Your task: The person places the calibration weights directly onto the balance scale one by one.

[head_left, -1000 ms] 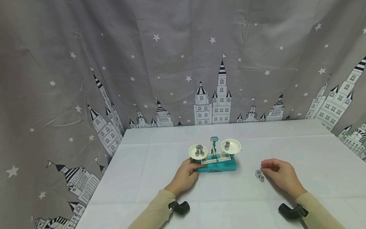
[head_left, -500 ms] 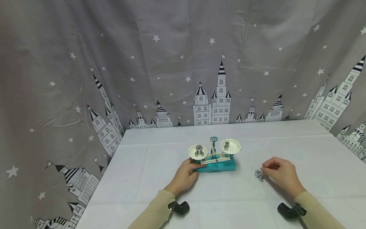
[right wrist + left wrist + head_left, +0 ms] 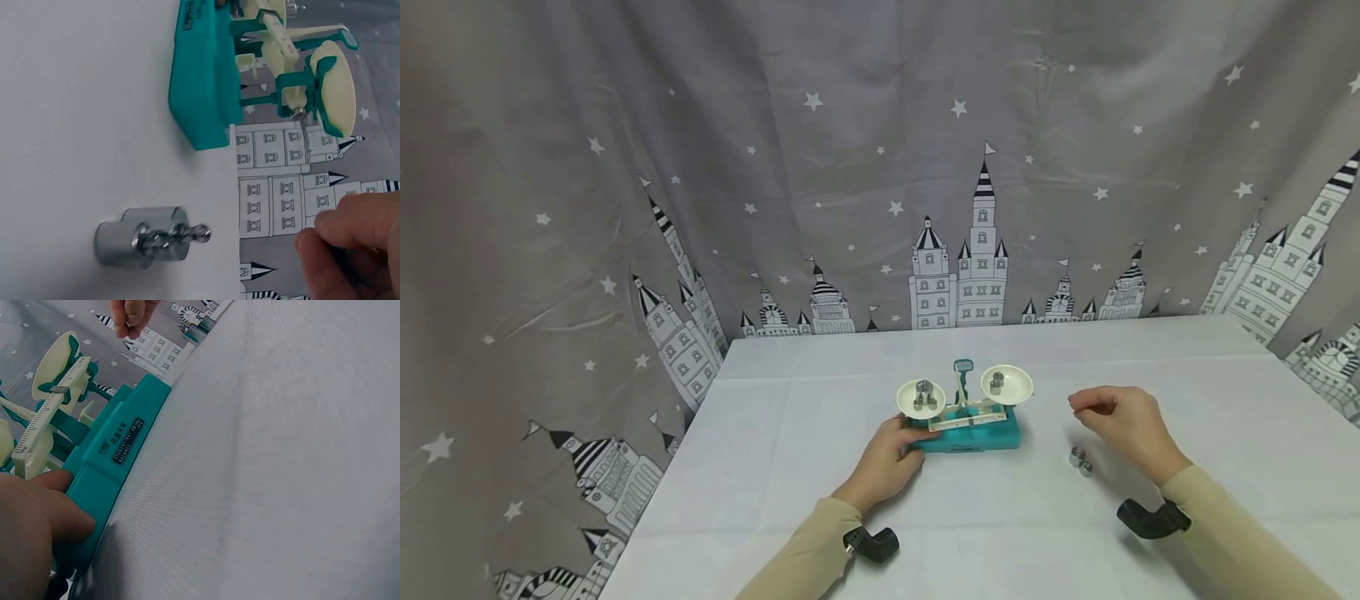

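Observation:
A teal balance scale (image 3: pixel 964 433) stands on the table; its cream left pan (image 3: pixel 901 407) and right pan (image 3: pixel 1019 385) bear metal weights. My left hand (image 3: pixel 883 462) grips the left end of its base, thumb along the front face. Thumb and fingertips of my right hand (image 3: pixel 1123 421) are pinched together in the air, right of the scale. Between those fingertips a tiny metal piece just shows in the left wrist view, mostly hidden; its kind I cannot tell. Two knobbed cylindrical weights (image 3: pixel 150 240) sit side by side on the table below this hand.
White cloth (image 3: pixel 775 467) covers the table. Behind it hangs a grey curtain (image 3: pixel 850 108) printed with castles and stars. Black wrist cameras (image 3: pixel 1152 520) are strapped over both sleeves.
My right hand has risen from beside the two loose weights and moved away from me, its fingertips still together. The left hand keeps its hold on the scale.

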A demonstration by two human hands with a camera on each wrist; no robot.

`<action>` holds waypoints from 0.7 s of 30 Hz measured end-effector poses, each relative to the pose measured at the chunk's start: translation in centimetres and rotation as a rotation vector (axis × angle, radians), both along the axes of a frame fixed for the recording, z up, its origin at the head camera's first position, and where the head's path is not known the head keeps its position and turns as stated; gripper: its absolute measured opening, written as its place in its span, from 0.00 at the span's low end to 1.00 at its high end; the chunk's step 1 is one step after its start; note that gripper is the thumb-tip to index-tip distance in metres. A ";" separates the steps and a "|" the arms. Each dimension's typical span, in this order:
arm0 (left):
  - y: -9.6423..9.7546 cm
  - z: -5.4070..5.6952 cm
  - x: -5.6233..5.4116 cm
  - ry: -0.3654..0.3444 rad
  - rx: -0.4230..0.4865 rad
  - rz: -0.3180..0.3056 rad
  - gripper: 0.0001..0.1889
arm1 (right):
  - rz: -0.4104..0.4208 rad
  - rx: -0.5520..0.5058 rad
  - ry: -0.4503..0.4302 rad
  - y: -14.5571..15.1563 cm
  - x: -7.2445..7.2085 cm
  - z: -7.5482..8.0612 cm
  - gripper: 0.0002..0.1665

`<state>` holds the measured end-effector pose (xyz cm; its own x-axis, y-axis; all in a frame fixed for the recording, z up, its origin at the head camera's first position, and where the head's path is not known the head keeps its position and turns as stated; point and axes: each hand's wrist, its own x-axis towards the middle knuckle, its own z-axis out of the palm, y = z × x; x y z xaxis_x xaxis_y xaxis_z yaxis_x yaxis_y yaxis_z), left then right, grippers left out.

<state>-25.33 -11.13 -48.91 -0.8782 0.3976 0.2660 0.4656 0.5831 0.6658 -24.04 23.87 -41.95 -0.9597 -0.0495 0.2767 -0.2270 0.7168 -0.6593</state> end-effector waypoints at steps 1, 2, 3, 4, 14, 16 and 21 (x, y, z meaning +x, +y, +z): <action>0.0 0.0 0.0 -0.002 0.001 0.001 0.20 | 0.003 0.007 -0.005 -0.1 0.0 0.2 0.08; 0.0 0.0 0.0 -0.003 0.001 0.002 0.20 | 0.007 0.013 -0.014 -0.3 -0.1 0.2 0.08; 0.0 0.0 0.0 -0.004 0.005 0.001 0.20 | 0.012 0.010 -0.028 -0.3 -0.1 0.3 0.09; 0.0 0.1 0.1 -0.006 0.005 0.002 0.20 | 0.016 0.010 -0.035 -0.4 -0.1 0.2 0.09; 0.1 0.2 0.0 -0.003 0.009 0.000 0.19 | 0.017 0.096 -0.051 0.3 0.2 -1.4 0.06; 0.0 0.1 0.0 0.001 0.010 -0.001 0.19 | 0.010 0.098 -0.048 0.4 0.2 -1.8 0.07; 0.0 0.0 0.0 0.000 0.014 -0.004 0.19 | 0.022 0.057 -0.103 1.0 0.1 -2.4 0.06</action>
